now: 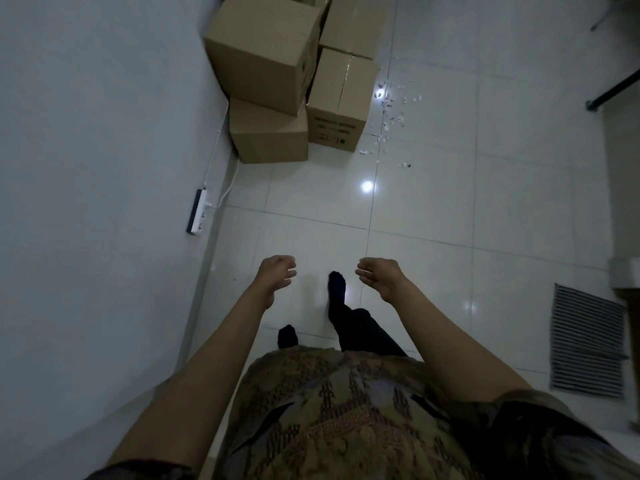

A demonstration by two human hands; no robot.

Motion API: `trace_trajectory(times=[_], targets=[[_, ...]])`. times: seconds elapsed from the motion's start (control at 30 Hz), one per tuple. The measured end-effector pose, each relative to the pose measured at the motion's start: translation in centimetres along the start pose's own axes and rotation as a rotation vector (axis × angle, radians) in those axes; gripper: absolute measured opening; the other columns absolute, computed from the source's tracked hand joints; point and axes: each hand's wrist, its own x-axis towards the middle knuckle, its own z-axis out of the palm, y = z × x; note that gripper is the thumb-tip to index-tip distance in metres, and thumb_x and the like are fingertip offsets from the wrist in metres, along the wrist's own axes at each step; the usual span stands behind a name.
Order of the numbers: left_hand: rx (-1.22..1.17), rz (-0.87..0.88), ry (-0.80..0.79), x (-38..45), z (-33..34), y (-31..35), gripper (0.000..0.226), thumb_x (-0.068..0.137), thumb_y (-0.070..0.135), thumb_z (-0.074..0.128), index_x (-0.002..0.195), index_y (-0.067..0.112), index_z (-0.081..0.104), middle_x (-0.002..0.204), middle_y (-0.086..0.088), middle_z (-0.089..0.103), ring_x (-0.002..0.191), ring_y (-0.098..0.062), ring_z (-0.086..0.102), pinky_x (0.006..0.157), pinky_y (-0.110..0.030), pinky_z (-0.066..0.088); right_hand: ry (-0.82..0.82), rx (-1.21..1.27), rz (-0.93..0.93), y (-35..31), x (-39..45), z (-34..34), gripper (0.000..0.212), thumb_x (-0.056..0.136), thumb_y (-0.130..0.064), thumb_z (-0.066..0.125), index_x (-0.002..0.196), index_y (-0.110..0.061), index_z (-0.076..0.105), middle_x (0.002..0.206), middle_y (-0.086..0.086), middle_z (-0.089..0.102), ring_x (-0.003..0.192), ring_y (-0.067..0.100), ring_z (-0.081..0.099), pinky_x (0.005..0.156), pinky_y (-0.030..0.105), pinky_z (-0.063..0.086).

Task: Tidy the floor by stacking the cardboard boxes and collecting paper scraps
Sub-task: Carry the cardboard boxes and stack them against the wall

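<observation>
Several brown cardboard boxes stand against the wall at the top of the head view. A large box (pixel 263 53) sits tilted on a lower box (pixel 270 133). Beside them stands a box with black print (pixel 341 98), and another box (pixel 353 22) lies behind it. Small white paper scraps (pixel 391 109) are scattered on the tiled floor right of the boxes. My left hand (pixel 277 271) and my right hand (pixel 379 275) hang in front of me, well short of the boxes, fingers loosely curled, holding nothing.
A white wall (pixel 104 133) runs along the left, with a power strip (pixel 198 211) and its cable at the floor edge. A striped mat (pixel 587 341) lies at the right. A black stand leg (pixel 613 90) reaches in at the upper right. My dark-socked feet stand on the tiles.
</observation>
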Motion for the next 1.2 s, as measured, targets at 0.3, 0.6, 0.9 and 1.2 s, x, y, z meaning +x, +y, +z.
trace_trajectory(times=[0.3, 0.6, 0.9, 1.2], targets=[[-0.059, 0.011, -0.015, 4.1, 7.3, 10.4, 0.016, 0.095, 0.009, 0.054, 0.082, 0.015, 0.06, 0.085, -0.004, 0.059, 0.075, -0.015, 0.057, 0.067, -0.023, 0.042, -0.011, -0.021, -0.029, -12.5, 5.7, -2.6, 0.003, 0.091, -0.001, 0.061, 0.089, 0.0, 0.063, 0.099, 0.014, 0.063, 0.09, 0.025, 0.065, 0.096, 0.038, 0.053], [-0.038, -0.023, 0.051, 10.1, 8.1, 17.5, 0.017, 0.096, 0.018, 0.057, 0.109, 0.009, 0.062, 0.111, -0.009, 0.065, 0.098, -0.021, 0.064, 0.084, -0.032, 0.049, -0.037, -0.021, -0.045, -22.6, 11.4, -0.6, 0.003, 0.09, -0.003, 0.063, 0.091, 0.0, 0.064, 0.096, 0.012, 0.064, 0.084, 0.022, 0.066, 0.083, 0.031, 0.056], [-0.071, -0.02, 0.02, 18.0, 7.6, 28.8, 0.007, 0.097, 0.015, 0.057, 0.097, 0.01, 0.062, 0.105, -0.011, 0.062, 0.088, -0.019, 0.062, 0.074, -0.025, 0.048, 0.005, -0.066, -0.024, -31.6, 16.4, 2.7, 0.019, 0.089, -0.002, 0.063, 0.106, 0.006, 0.064, 0.106, 0.017, 0.064, 0.091, 0.025, 0.067, 0.09, 0.036, 0.056], [-0.078, -0.02, 0.008, 24.1, 7.4, 36.9, 0.014, 0.097, 0.019, 0.057, 0.105, 0.01, 0.062, 0.114, -0.01, 0.063, 0.104, -0.022, 0.063, 0.095, -0.036, 0.048, 0.028, -0.089, -0.03, -39.9, 20.5, 5.9, 0.01, 0.089, -0.002, 0.063, 0.097, 0.002, 0.064, 0.102, 0.014, 0.063, 0.087, 0.024, 0.067, 0.076, 0.029, 0.055]])
